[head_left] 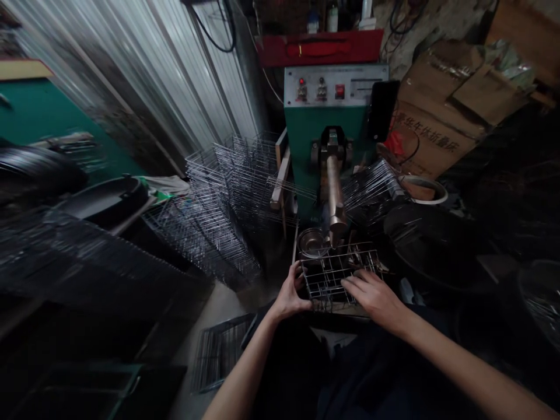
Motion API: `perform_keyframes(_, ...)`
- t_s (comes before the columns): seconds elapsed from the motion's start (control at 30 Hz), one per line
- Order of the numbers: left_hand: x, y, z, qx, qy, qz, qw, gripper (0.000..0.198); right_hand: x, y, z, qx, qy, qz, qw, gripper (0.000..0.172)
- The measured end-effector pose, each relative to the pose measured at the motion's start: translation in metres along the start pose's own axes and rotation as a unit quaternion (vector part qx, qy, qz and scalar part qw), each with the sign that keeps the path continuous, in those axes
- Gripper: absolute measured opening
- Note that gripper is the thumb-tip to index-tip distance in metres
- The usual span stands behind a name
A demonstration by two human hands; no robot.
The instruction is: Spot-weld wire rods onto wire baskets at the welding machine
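A small wire rack (326, 277) with a square grid lies in front of me, just below the tip of the welding machine's metal arm (336, 201). My left hand (289, 296) grips its left edge, thumb at the near corner and fingers behind the side wires. Over the right part of the grid, my right hand (374, 291) has its fingers bent onto the wires, holding the rack there. Whether a loose wire is also under those fingertips is too dark to see. A round metal dish (312, 242) sits behind the rack's left corner.
Stacked wire grids (219, 204) stand to the left of the green machine (301, 140). More wire frames (221, 353) lie low at left. On the right are thin wire rods (371, 189), a dark basin (426, 245), a white bowl (424, 189) and a cardboard box (441, 128).
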State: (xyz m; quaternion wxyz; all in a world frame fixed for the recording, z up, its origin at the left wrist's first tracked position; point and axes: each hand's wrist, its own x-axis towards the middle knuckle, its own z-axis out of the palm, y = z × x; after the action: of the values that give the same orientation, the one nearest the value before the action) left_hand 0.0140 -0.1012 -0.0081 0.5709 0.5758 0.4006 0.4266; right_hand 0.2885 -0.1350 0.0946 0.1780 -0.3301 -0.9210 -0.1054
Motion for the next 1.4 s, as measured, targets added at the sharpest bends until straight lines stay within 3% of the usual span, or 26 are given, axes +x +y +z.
perform_keyframes(0.4,0.014,0.000,-0.012,0.007,0.000,0.008,1.000,0.117,0.012,0.013,0.014,0.006,0.040,-0.024,0.999,0.038)
perform_keyframes(0.57,0.019,0.004,-0.008,0.015,0.011,0.012,1.000,0.116,0.016,0.018,0.013,0.011,0.043,-0.001,0.999,0.042)
perform_keyframes(0.7,0.021,0.005,-0.008,0.020,0.023,0.009,0.999,0.114,0.017,0.022,0.016,0.031,0.035,0.029,0.998,0.032)
perform_keyframes(0.87,0.042,0.013,-0.016,0.005,0.041,-0.008,0.999,0.112,0.035,0.033,0.026,0.007,0.056,0.082,0.995,0.024)
perform_keyframes(1.1,0.054,0.012,-0.020,-0.007,0.030,-0.014,0.999,0.109,0.044,0.043,0.029,0.014,0.090,0.122,0.988,0.020)
perform_keyframes(1.23,0.058,0.014,-0.025,-0.003,0.020,0.001,1.000,0.110,0.041,0.042,0.030,-0.027,0.075,0.139,0.987,0.021)
perform_keyframes(1.4,0.069,0.013,-0.028,-0.062,-0.023,-0.042,0.997,0.107,0.047,0.045,0.029,-0.033,0.055,0.161,0.985,0.016)
